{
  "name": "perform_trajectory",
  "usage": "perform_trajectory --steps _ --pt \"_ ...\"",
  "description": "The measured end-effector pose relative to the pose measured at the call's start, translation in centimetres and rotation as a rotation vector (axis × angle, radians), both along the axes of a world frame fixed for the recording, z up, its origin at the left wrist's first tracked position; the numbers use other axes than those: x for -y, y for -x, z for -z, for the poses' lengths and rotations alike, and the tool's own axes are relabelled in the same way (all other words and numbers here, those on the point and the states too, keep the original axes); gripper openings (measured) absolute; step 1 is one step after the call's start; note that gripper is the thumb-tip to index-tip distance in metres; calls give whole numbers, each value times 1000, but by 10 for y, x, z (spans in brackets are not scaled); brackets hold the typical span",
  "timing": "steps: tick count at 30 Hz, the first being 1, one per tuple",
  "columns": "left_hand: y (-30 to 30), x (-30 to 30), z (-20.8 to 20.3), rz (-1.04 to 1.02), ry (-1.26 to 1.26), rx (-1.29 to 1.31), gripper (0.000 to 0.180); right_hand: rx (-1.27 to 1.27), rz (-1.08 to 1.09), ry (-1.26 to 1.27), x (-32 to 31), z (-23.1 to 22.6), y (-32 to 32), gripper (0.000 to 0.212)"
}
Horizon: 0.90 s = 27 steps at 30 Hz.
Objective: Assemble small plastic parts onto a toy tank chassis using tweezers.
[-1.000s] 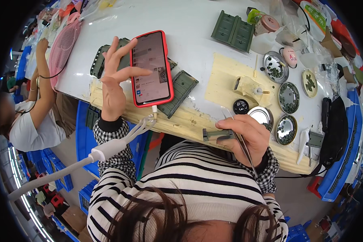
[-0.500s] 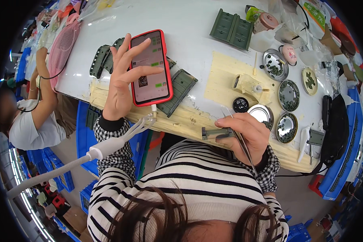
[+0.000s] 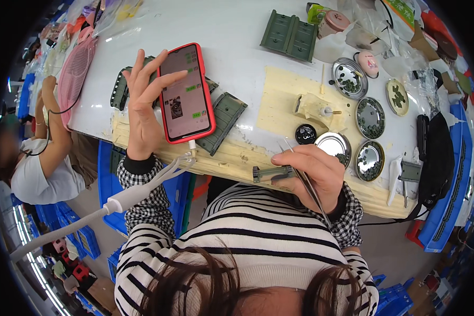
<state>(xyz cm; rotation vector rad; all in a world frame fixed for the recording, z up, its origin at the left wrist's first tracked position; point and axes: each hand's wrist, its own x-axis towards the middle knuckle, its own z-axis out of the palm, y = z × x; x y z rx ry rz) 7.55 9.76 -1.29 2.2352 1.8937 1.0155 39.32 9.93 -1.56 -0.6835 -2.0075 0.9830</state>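
Note:
My left hand (image 3: 145, 108) is open, its fingers spread, with the fingertips over the upper part of a phone (image 3: 187, 97) in a red case. The phone's screen is lit, and a white cable (image 3: 192, 145) runs into its lower end. Whether a fingertip touches the glass, I cannot tell. At the table's front edge my right hand (image 3: 321, 174) is closed around metal tweezers (image 3: 309, 190), which slant through its fingers. Between that hand's thumb and fingers sticks out a small grey-green plastic part (image 3: 264, 173). Beside the phone lies a dark green panel (image 3: 226, 118).
Metal dishes (image 3: 370, 107) of small green pieces stand right of a yellow block (image 3: 306, 105) and a black pot (image 3: 305, 135). Green panels (image 3: 280, 34) lie farther back. A pink mesh object (image 3: 75, 73) and another person (image 3: 47, 168) are at the left. Blue crates (image 3: 106, 181) stand below.
My left index fingertip has drawn back up and left across the phone's screen. The whole view has shifted slightly. My right hand keeps the tweezers and the small part.

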Motion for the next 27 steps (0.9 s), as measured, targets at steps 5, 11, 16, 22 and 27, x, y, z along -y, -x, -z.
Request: perform_trajectory --steps 5,11,16,22,27 --pt "-3 -7 -4 -37 25 -57 95 -7 4 0 0 -1 -2 44" --pt "-8 0 -14 231 166 56 98 -17 6 -12 1 1 -2 44" --pt "-11 3 -9 325 177 55 94 2 2 -14 2 2 -1 42" --pt "-8 5 -6 329 164 25 93 -2 24 -17 2 4 0 39" --pt "-7 8 -7 303 103 26 96 -4 17 -16 1 1 0 40"
